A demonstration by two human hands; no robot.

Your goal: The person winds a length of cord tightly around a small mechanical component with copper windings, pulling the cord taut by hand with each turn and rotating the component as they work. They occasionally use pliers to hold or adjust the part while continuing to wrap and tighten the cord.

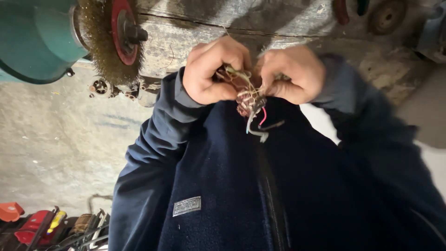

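both hands, left hand (211, 74) and right hand (290, 74), grip a wire bundle (249, 100).

1. Light is dim and flat, brightest on the two hands and the pale concrete floor (55, 139).
2. The dark jacket (223, 186) loses detail in shadow.
3. Motion blur softens the right sleeve (371, 121) and the frame's right edge.

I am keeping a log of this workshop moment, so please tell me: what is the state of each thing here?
left hand: grip closed on the wire bundle
right hand: grip closed on the same bundle
wire bundle: tangled, held up between both hands, loose ends hanging
wire brush wheel: mounted on its shaft, looks still
jacket zip: closed
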